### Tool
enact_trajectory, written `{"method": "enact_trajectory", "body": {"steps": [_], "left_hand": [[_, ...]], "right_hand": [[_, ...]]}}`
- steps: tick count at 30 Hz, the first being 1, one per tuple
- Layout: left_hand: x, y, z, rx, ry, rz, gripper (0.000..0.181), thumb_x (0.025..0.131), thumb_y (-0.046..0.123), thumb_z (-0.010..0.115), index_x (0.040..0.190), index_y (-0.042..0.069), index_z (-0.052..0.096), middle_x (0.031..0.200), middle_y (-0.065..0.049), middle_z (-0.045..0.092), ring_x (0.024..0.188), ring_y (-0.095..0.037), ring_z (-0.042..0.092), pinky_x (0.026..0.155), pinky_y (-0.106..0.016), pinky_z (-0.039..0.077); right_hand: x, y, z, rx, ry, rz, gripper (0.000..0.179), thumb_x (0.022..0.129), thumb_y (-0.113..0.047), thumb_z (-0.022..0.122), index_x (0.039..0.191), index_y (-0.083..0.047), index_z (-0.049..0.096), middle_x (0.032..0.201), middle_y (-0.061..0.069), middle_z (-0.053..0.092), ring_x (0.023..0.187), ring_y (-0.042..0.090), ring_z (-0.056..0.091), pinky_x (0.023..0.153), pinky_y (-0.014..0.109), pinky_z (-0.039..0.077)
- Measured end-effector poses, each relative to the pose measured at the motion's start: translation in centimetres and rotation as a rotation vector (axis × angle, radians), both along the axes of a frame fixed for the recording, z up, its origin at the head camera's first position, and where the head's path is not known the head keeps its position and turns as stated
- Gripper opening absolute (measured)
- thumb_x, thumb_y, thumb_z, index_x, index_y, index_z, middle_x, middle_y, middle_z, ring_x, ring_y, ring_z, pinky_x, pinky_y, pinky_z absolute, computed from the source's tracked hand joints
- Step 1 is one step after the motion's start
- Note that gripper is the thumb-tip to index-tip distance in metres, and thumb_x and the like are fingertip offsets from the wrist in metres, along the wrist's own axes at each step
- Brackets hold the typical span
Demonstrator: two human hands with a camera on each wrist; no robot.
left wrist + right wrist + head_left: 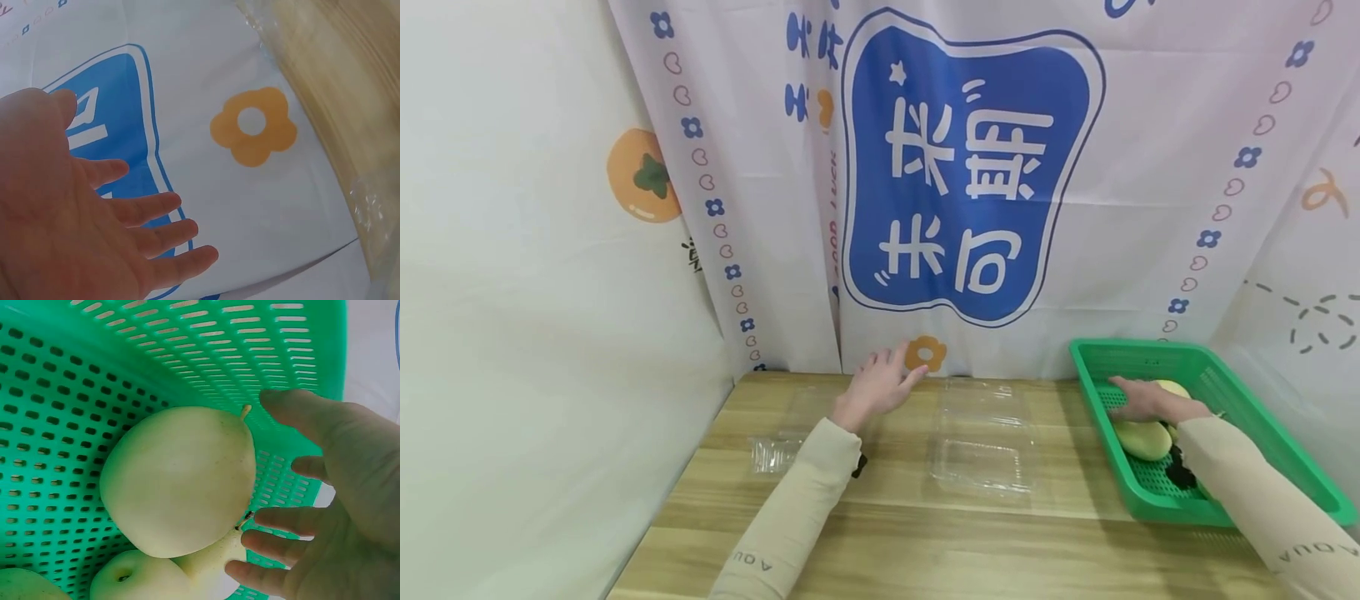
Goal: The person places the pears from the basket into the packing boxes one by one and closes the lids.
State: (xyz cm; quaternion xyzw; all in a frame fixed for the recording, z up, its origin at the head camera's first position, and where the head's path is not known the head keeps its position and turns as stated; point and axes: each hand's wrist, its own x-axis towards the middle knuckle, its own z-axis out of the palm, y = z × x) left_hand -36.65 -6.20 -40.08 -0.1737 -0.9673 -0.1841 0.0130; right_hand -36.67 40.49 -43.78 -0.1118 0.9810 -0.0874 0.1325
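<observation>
My left hand (880, 385) hovers over the far part of the table between two clear plastic containers, fingers spread and holding nothing. To its right lies an open clear container (985, 462) with its lid folded back. Another clear container (773, 456) lies to the left, partly covered by the left sleeve. My right hand (1150, 402) reaches into the green basket (1176, 507) among pale yellow-green pears. In the right wrist view, its fingers extend beside the largest-looking pear (178, 478), not curled round it. Several more pears (140, 575) sit below that one.
The wooden table (880, 546) meets a printed white curtain (775, 208) at its back edge. A white cloth wall (535, 350) stands along the left side. A small black object (859, 465) shows next to the left sleeve, and a dark item (1180, 471) lies in the basket.
</observation>
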Motion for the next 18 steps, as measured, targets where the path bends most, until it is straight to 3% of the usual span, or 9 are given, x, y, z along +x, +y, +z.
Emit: {"method": "enact_trajectory", "body": {"steps": [10,18], "left_hand": [[0.8,0.6,-1.9,0.089,-0.031,-0.021,0.072,0.101,0.061,0.029,0.157,0.017,0.019,0.157,-0.021,0.032,0.144,-0.041,0.031,0.118,-0.056,0.027],[1.3,0.7,-3.1,0.109,-0.051,-0.008,0.069,0.101,0.061,0.029,0.157,0.020,0.021,0.156,-0.020,0.034,0.141,-0.041,0.036,0.113,-0.058,0.035]], "right_hand": [[0.2,0.4,-1.0,-0.015,-0.010,0.021,0.075,0.088,-0.029,0.068,0.140,0.014,0.037,0.134,0.046,0.041,0.121,0.064,0.040,0.094,0.069,0.041],[0.2,0.4,-1.7,-0.043,-0.017,0.036,0.069,0.089,-0.027,0.067,0.137,0.015,0.040,0.132,0.046,0.043,0.119,0.063,0.044,0.094,0.067,0.043]]}}
